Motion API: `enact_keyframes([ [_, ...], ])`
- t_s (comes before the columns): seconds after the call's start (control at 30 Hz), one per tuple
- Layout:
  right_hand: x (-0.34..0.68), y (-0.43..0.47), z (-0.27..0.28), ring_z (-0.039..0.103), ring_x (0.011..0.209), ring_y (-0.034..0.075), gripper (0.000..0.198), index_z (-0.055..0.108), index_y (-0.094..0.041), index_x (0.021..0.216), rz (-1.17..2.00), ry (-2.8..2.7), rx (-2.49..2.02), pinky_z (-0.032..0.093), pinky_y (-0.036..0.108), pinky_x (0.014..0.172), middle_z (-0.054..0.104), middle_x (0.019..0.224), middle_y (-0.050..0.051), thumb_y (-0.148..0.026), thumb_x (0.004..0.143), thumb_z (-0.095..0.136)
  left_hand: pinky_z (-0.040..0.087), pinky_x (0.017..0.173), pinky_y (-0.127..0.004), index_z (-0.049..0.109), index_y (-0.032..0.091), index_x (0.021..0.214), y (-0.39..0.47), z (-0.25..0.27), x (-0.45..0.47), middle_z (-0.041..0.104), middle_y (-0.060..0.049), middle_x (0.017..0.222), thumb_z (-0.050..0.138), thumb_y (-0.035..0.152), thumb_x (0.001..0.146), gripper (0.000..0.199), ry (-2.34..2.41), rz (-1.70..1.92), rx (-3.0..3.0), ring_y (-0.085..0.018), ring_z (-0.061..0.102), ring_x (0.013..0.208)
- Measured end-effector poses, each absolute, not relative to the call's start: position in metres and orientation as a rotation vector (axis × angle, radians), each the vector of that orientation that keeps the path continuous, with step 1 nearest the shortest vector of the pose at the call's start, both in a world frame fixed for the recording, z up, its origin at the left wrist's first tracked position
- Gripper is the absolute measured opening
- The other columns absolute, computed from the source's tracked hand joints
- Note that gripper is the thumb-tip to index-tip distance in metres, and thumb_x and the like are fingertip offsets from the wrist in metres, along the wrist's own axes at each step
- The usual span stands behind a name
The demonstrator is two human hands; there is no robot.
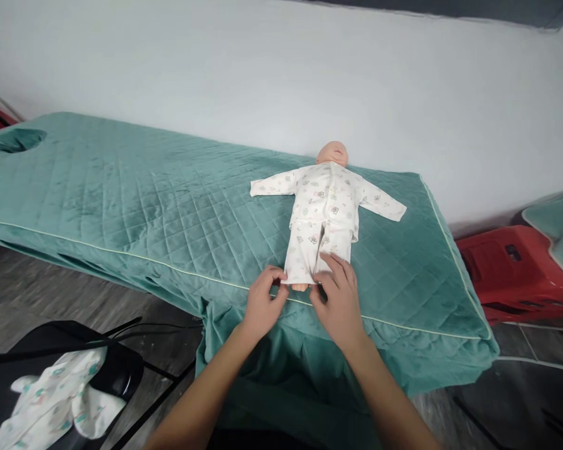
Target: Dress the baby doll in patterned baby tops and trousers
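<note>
A baby doll [332, 152] lies on its back on a green quilted bed, head toward the wall. It wears a white printed long-sleeved top [327, 194] with both sleeves spread out, and matching white pants [301, 250]. My left hand [265, 301] pinches the left corner of the hem of one pant leg. My right hand [338, 299] pinches the other corner of the same hem, its fingers lying over the second leg. The doll's toes show just below the hem between my hands. The other foot is hidden behind my right hand.
The green bed cover [169, 206] hangs over the near edge; a face hole [17, 140] lies at the far left. White printed baby clothing [59, 400] rests on a black chair [126, 369] at lower left. A red plastic stool [520, 269] stands right.
</note>
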State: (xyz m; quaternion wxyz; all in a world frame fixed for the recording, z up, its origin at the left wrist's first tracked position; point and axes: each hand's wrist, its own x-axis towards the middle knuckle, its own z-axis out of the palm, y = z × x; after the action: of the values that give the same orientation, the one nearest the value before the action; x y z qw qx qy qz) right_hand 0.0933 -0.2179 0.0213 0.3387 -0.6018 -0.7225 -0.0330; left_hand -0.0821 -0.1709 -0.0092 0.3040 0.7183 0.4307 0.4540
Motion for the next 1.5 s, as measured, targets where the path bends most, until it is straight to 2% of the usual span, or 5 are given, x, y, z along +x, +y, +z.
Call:
enact_keyframes([
  [0.37, 0.122, -0.255, 0.003, 0.047, 0.131, 0.026, 0.04, 0.049, -0.025, 0.133, 0.218, -1.566, -1.578, 0.046, 0.051, 0.107, 0.049, 0.139, 0.012, -0.016, 0.094, 0.054, 0.048, 0.104, -0.047, 0.053, 0.02, 0.124, -0.192, 0.009, -0.061, 0.059, -0.013, 0.127, 0.06, 0.014, 0.089, 0.036, 1.116, 1.253, 2.428, -0.027, 0.053, 0.126],
  [0.73, 0.132, -0.239, -0.003, 0.056, 0.089, 0.021, 0.013, 0.056, -0.021, 0.096, 0.228, -1.486, -1.604, 0.05, 0.037, 0.079, 0.056, 0.094, 0.005, -0.011, 0.089, 0.053, 0.037, 0.116, -0.058, 0.064, 0.018, 0.098, -0.173, 0.019, -0.025, 0.057, -0.013, 0.142, 0.057, 0.019, 0.09, 0.011, 1.196, 0.932, 2.743, -0.034, 0.043, 0.141],
  [1.07, 0.142, -0.252, 0.023, 0.056, 0.09, 0.02, 0.019, 0.049, -0.022, 0.092, 0.383, -1.816, -1.507, 0.047, 0.033, 0.078, 0.055, 0.096, 0.005, -0.003, 0.087, 0.047, 0.043, 0.112, -0.054, 0.059, 0.02, 0.107, -0.188, 0.011, -0.051, 0.054, -0.014, 0.142, 0.06, 0.018, 0.09, 0.017, 1.112, 1.048, 2.615, -0.032, 0.045, 0.139],
  [1.27, 0.162, -0.259, 0.012, 0.06, 0.096, 0.019, 0.007, 0.056, -0.022, 0.102, 0.51, -1.743, -1.52, 0.05, 0.033, 0.082, 0.058, 0.105, 0.006, -0.02, 0.095, 0.057, 0.046, 0.111, -0.054, 0.029, 0.019, 0.15, -0.187, -0.014, -0.067, 0.038, -0.022, 0.154, 0.067, 0.037, 0.09, 0.073, 1.343, 1.008, 2.433, -0.034, 0.039, 0.145],
  [1.5, 0.176, -0.235, 0.005, 0.059, 0.109, 0.021, 0.012, 0.061, -0.023, 0.106, 0.563, -1.446, -1.467, 0.05, 0.038, 0.09, 0.06, 0.116, 0.008, -0.032, 0.099, 0.055, 0.029, 0.121, -0.063, 0.004, 0.018, 0.161, -0.179, -0.023, -0.052, 0.028, -0.019, 0.164, 0.051, 0.021, 0.095, 0.081, 1.313, 0.838, 2.556, -0.034, 0.02, 0.155],
])
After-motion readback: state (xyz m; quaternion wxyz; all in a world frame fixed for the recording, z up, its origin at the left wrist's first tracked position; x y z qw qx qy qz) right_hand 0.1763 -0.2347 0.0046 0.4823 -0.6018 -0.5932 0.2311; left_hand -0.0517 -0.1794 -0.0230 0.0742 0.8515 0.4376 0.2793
